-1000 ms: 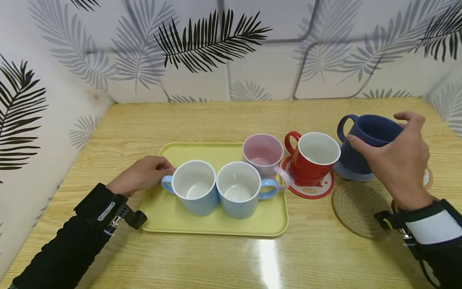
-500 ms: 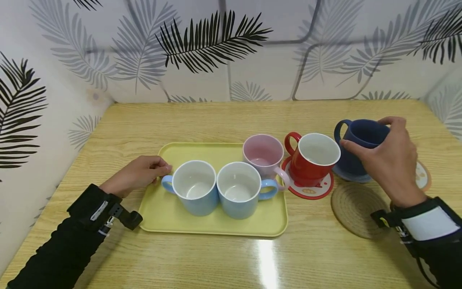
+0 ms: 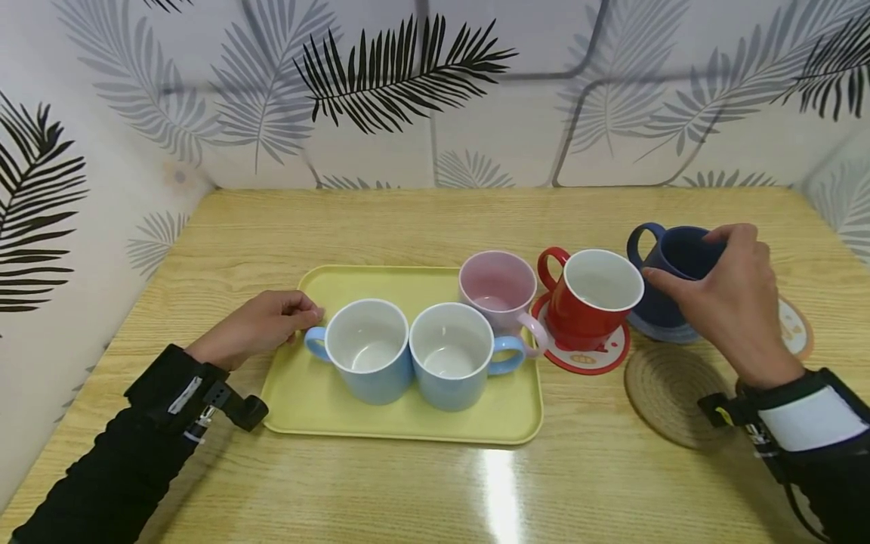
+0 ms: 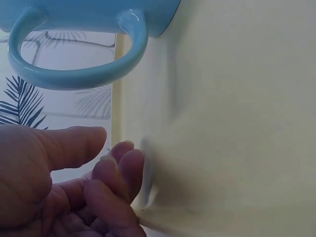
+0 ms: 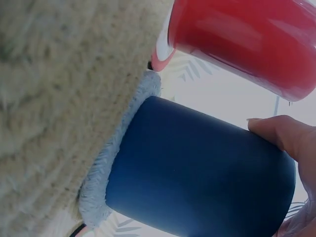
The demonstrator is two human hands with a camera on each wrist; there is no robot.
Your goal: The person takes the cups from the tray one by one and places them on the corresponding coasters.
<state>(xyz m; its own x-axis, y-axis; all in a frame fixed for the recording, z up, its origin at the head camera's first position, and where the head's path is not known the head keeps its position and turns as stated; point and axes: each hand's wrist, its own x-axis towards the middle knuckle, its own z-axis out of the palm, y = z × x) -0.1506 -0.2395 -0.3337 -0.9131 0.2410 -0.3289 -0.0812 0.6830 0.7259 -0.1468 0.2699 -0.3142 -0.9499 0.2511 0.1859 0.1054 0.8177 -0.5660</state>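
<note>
My right hand [image 3: 737, 310] grips a dark blue mug [image 3: 658, 302] across its rim, thumb on the near side. In the right wrist view, the mug's base sits on a light blue woven coaster [image 5: 96, 192]. My left hand [image 3: 254, 329] is at the left side of a yellow tray [image 3: 381, 428], fingers loosely curled and holding nothing. In the left wrist view, its fingertips are beside the tray's rim, apart from the handle of a light blue mug [image 4: 84, 76]. A second light blue mug [image 3: 454, 381] and a pink mug [image 3: 498, 306] also stand on the tray.
A red mug [image 3: 584, 317] stands on a red-and-white round coaster [image 3: 583, 361] between the tray and the dark blue mug. In front lies a round straw coaster [image 3: 669, 393]. Another printed coaster [image 3: 795, 329] shows behind my right wrist. A patterned wall [image 3: 435, 136] borders the table's back.
The dark blue mug, gripped by my right hand, has shifted left and slightly toward me with the coaster under it. My left hand has drawn back slightly from the light blue mug's handle.
</note>
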